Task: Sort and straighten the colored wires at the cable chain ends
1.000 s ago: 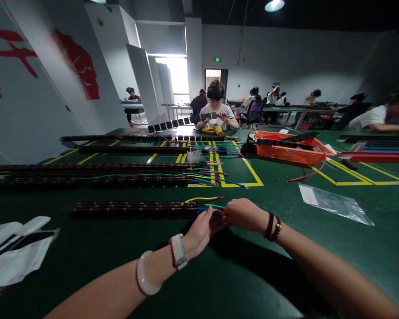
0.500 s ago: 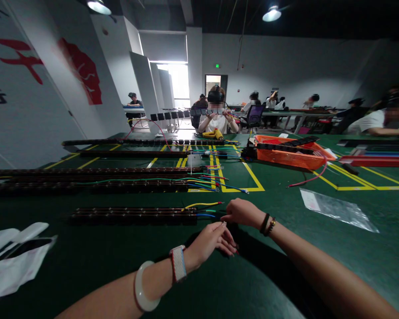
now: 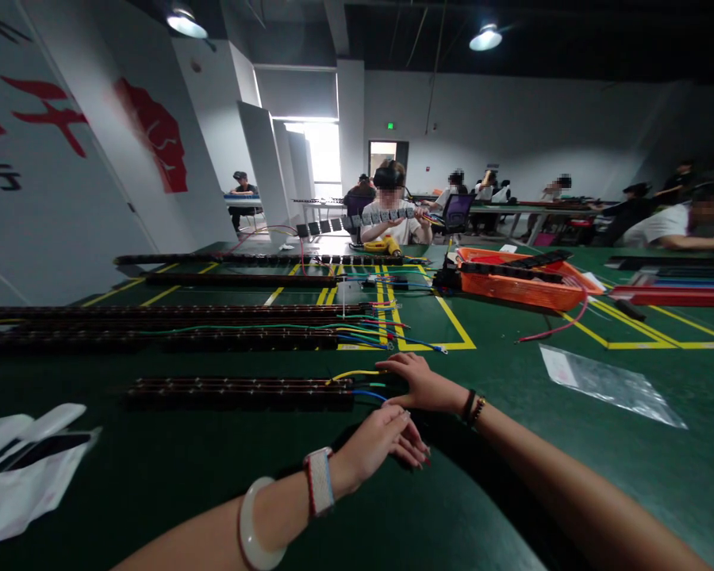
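Head view: the right hand (image 3: 425, 386) has its fingers spread wide near the ends of a yellow wire (image 3: 351, 374) and a blue wire (image 3: 369, 393); half a second ago they were bunched. Just below, the left hand (image 3: 384, 440) has loosely bent fingers; whether they grip anything I cannot tell. The wires leave one end of a long dark strip bundle (image 3: 243, 390) with pale flecks, flat on the green desk (image 3: 571, 428). Farther off, an orange basket (image 3: 517, 296) holds black segmented strips (image 3: 512, 269).
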`<state>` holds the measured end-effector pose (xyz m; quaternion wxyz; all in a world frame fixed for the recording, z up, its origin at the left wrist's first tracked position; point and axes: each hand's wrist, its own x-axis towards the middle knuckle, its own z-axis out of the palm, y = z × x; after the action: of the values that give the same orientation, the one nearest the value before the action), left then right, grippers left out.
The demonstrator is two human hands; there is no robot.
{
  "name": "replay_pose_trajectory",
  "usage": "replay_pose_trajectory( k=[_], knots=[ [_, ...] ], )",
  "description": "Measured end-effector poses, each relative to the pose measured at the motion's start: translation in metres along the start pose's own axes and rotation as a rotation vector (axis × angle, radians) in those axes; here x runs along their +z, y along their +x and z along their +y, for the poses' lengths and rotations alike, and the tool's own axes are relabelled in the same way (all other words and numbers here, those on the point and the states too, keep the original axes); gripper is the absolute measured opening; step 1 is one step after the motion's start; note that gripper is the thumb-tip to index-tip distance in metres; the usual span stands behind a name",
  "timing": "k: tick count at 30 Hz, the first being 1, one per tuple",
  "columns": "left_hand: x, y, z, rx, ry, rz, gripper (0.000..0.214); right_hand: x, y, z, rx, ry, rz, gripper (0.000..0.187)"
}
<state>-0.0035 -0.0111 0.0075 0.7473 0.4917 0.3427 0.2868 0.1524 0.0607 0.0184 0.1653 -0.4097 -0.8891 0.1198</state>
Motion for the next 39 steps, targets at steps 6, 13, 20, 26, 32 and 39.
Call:
replay_pose_trajectory(
  k=[6, 13, 20, 26, 32, 39],
  knots=[
    [-0.001, 0.0, -0.001, 0.015, -0.002, -0.008, 0.035, 0.007, 0.003, 0.003, 0.026, 0.02, 0.018, 0.042],
    [-0.006, 0.003, -0.005, -0.002, -0.113, 0.034, 0.034, 0.007, 0.004, -0.002, 0.019, 0.0, 0.011, 0.025],
    [-0.006, 0.001, 0.008, -0.087, -0.428, 0.087, 0.04, 0.001, 0.0, -0.017, -0.053, -0.211, 0.102, 0.016],
    [-0.008, 0.005, 0.001, 0.061, -0.624, 0.253, 0.017, 0.002, -0.005, -0.028, -0.217, -0.523, 0.107, 0.018],
    [-0.008, 0.007, 0.003, 0.109, -0.623, 0.327, 0.012, 0.005, -0.009, -0.036, -0.367, -0.653, 0.058, 0.021],
    [-0.009, 0.008, 0.002, 0.094, -0.616, 0.355, 0.018, -0.012, -0.01, -0.049, -0.381, -0.629, -0.053, 0.021]
  ],
)
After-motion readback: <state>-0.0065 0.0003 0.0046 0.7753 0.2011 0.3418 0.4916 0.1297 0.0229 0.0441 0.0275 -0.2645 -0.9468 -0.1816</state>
